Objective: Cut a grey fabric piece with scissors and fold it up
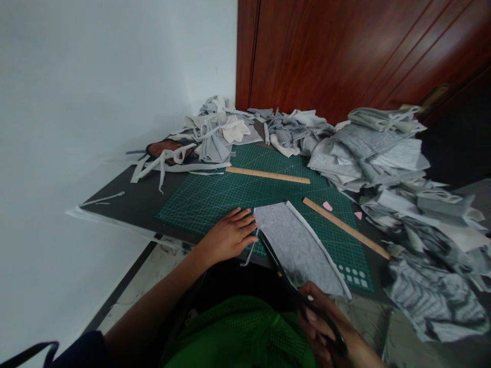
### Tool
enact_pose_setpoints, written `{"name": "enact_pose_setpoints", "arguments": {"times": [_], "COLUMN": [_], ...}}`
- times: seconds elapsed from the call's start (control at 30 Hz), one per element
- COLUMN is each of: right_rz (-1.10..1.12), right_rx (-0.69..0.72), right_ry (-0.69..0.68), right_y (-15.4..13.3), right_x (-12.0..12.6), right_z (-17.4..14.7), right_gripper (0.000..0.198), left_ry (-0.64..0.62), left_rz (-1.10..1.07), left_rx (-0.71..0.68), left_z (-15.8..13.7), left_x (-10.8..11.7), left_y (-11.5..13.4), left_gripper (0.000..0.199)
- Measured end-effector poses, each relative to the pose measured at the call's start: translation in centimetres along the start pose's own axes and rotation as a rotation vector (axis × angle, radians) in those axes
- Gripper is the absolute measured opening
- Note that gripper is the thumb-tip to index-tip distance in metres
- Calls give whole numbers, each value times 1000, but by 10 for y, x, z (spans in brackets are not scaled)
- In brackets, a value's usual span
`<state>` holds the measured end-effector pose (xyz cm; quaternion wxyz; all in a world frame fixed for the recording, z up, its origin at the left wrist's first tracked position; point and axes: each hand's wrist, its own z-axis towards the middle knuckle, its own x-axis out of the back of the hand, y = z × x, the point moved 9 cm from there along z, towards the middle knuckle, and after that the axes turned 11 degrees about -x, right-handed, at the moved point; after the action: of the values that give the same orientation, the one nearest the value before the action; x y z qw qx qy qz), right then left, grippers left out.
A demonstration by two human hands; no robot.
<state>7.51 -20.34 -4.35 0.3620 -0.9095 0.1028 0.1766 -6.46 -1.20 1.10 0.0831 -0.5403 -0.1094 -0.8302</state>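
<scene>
One green cutting mat (209,200); across it, two wooden rulers (268,175) (343,225) and one grey fabric panel (297,237); by its right edge, two small pink pieces (327,206) (358,215); along its near side, two hands (232,236) (324,319) and one pair of scissors (284,279).

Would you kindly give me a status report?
Right hand holding scissors at left edge of grey fabric. Left hand: flat at same edge. Ruler to fabric's right: not touching.

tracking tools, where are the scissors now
Head view, low, right of centre: the scissors are in the right hand, blades along the left edge of the grey fabric.
</scene>
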Motion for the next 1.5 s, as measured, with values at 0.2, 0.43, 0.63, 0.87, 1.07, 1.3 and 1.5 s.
{"name": "enact_pose_setpoints", "arguments": {"times": [0.2, 0.43, 0.63, 0.87, 1.07, 1.3, 1.5], "right_rz": [25, -13, -16, -96, -147, -169, -160], "right_rx": [22, 35, 83, 88, 70, 54, 49], "right_ry": [32, -16, -26, 31, 88, 113, 124], "right_y": [-6, -6, -12, -14, -15, -11, -7], "right_x": [3, 0, -7, -9, -13, -9, -7], "right_z": [3, 14, 22, 23, 20, 21, 20], "right_gripper": [46, 43, 40, 41, 44, 47, 48], "left_ry": [-12, -11, -23, -24, -10, -9, -10], "left_rz": [-12, 4, 18, 14, -16, -8, -8], "left_rx": [2, -11, -14, -28, -25, -19, -19], "left_z": [1, 0, -1, -2, -2, -2, -2], "left_x": [0, 2, 2, 1, 4, 3, 2], "left_y": [0, 1, 1, 0, 1, 0, 0], "left_gripper": [32, 29, 30, 32, 31, 33, 32]}}
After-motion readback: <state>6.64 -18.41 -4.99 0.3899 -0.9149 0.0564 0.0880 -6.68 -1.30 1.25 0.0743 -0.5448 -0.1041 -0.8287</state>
